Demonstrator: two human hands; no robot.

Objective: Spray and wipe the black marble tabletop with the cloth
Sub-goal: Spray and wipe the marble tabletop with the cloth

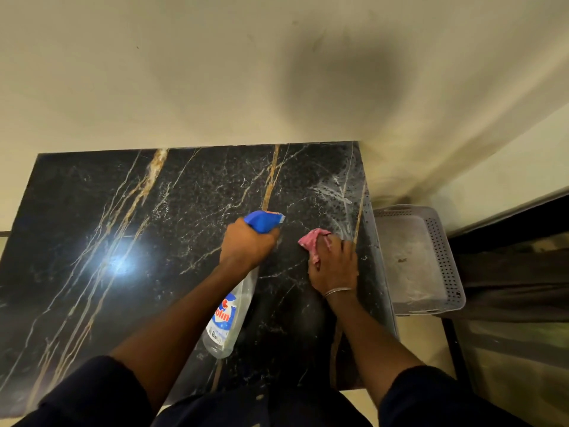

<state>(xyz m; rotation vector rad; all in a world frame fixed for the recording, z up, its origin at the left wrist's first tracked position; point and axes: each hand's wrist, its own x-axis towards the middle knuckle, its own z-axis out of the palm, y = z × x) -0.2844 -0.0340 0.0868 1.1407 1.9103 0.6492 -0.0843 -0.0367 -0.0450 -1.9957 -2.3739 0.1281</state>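
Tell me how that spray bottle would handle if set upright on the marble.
Likely light: the bottle looks clear and largely empty, though the level is hard to read. Probably tippy: tall, slim, with a bulky trigger head on top. It might slide: the tabletop is glossy, with a wet patch.

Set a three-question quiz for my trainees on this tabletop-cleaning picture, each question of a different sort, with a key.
1. True or false: the left hand grips the spray bottle at its blue trigger head.
2. Where is the pink cloth? A: under the right hand on the black marble tabletop; B: wrapped round the bottle; C: lying untouched at the table's left end.
3. Fill in: the wet spray streaks lie near the tabletop's far ____ corner.
Key: 1 true; 2 A; 3 right.
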